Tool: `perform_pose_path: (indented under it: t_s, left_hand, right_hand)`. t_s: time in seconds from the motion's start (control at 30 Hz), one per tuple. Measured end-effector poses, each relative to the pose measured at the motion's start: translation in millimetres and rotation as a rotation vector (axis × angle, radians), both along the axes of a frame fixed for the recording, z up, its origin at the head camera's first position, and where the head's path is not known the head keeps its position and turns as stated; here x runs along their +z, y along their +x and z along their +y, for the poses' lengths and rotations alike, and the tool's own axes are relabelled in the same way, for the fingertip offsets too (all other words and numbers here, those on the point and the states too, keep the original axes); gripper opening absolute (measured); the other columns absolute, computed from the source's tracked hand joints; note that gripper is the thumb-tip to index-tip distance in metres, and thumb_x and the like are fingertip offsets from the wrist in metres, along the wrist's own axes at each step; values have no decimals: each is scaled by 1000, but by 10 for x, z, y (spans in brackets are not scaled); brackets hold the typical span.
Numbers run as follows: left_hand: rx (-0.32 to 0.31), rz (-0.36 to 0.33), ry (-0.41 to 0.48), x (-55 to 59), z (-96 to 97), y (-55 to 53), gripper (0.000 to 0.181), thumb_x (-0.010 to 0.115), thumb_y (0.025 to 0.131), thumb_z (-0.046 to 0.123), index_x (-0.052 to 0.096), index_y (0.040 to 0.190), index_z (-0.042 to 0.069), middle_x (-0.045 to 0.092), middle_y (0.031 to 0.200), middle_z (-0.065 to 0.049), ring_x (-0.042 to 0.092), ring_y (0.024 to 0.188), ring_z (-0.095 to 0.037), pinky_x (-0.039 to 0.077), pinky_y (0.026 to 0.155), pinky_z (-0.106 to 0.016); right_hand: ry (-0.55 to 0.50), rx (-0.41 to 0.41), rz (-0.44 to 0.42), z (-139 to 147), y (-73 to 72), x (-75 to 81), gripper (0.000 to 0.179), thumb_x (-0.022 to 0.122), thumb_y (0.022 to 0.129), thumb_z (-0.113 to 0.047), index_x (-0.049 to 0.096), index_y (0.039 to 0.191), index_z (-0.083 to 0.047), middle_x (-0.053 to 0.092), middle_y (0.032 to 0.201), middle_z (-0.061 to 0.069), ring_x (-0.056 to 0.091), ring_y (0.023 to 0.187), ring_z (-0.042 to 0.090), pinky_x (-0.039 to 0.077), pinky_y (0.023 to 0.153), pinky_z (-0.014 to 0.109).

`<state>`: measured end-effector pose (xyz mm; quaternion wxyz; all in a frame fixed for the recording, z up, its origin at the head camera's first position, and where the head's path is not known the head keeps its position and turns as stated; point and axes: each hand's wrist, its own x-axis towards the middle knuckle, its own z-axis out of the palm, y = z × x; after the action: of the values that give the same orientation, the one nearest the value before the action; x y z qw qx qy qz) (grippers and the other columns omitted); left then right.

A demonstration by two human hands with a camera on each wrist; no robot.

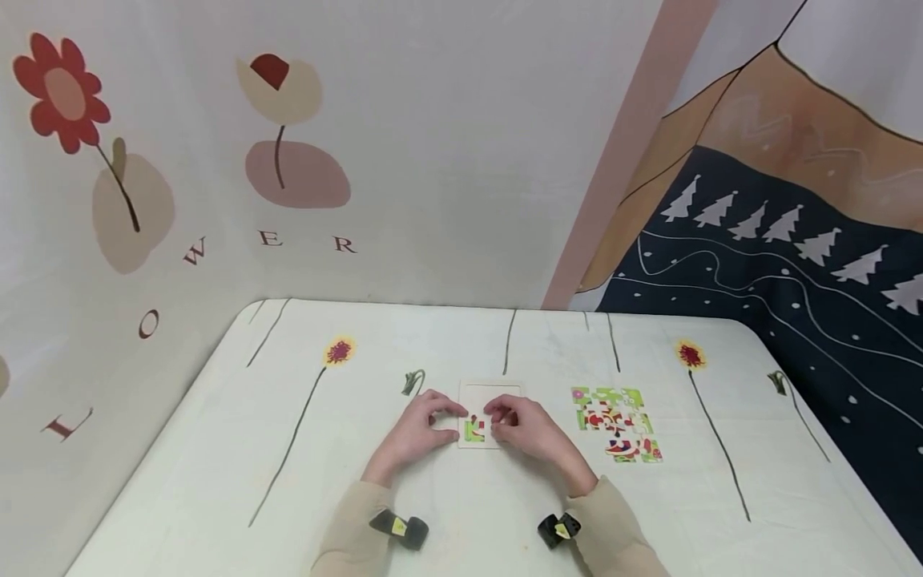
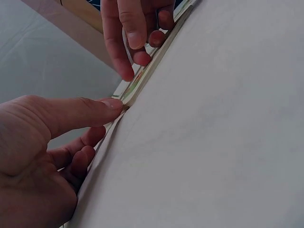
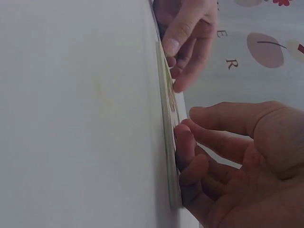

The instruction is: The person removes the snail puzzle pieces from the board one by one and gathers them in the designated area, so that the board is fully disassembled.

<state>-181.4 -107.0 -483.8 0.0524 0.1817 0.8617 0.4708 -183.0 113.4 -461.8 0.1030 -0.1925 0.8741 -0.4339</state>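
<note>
A small white puzzle tray lies flat on the table, seen nearly edge-on in both wrist views. Several joined green and red jigsaw pieces sit in its near left part. My left hand rests at the tray's left side, thumb touching the near corner and index finger reaching over the rim. Over the right side is my right hand, its bent fingertips touching the tray area. I see no piece between its thumb and fingers, though its fingers partly hide the tray.
To the right lies a group of loose jigsaw pieces, green with red and white print, close together. The table has a white cloth with printed flowers. Patterned curtains hang behind it. Black cameras sit on both wrists.
</note>
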Motion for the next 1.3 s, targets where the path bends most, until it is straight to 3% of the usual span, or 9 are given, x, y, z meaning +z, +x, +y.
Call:
perform_pose_path:
  t_s: [0.67,1.3]
  left_hand:
    - [-10,0,15,-10,-18,10,28,75,76,2,72,104,9,56,106,-4,50,104,-26,42,84,-42]
    - [-14,1,30,3,-22,27,30,74,76,2,70,105,7,56,107,-6,51,105,-28,43,88,-48]
  right_hand:
    - [-25,39,18,-117,26,-19,8,64,86,1,63,94,-3,55,78,-3,45,64,8,37,60,23]
    - [-108,41,33,-126,3,-13,11,60,84,6,62,86,-5,60,80,0,54,73,13,43,67,26]
